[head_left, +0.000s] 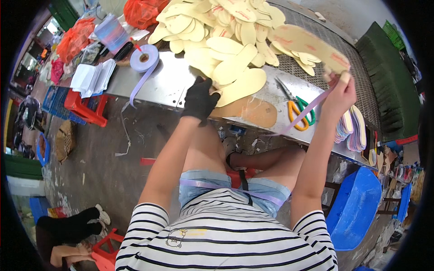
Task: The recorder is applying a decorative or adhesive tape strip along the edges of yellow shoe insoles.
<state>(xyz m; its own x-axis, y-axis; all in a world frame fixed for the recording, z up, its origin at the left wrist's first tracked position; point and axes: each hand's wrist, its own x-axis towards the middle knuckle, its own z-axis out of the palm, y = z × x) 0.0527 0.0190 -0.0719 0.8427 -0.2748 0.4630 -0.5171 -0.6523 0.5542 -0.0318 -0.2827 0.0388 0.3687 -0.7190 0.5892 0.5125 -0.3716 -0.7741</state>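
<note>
My left hand [200, 100], in a black glove, is at the table edge, its fingers closed on the near end of a pale yellow insole [244, 86]. Held out to the right, my bare right hand [340, 92] pinches the end of another yellow insole [312, 43] with red print. A lilac ribbon [304, 113] trails from this hand down toward my lap. Beneath it, scissors [294, 106] with one orange and one green handle lie on the metal tabletop. A worn brown sole-shaped board [251, 111] sits by my left hand.
A big heap of yellow insoles [221, 20] covers the back of the table. A lilac ribbon roll [144, 58] stands at left, and stacked coloured insoles [355, 128] at right. A blue tub [355, 210] and red stool [86, 106] flank me. Another person's legs [72, 228] show lower left.
</note>
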